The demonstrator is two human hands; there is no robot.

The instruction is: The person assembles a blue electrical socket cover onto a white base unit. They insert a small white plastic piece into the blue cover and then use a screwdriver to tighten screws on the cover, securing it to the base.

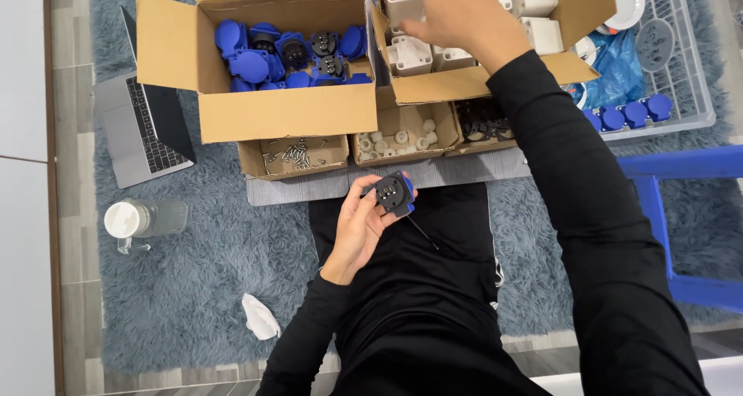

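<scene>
A blue socket [395,192] is gripped by the left hand [360,226]; a white housing [404,1] is being grasped from the box [464,83] by the right hand [457,17], to be paired next.

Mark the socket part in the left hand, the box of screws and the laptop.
Socket part [392,191], head view: on its black face.
Box of screws [296,155], head view: on the screws inside.
Laptop [147,129], head view: on its keyboard.

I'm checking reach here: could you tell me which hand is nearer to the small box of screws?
Left. The left hand, holding a black-and-blue socket part, sits just below the box of screws; the right hand is up in the white-housings box.
</scene>
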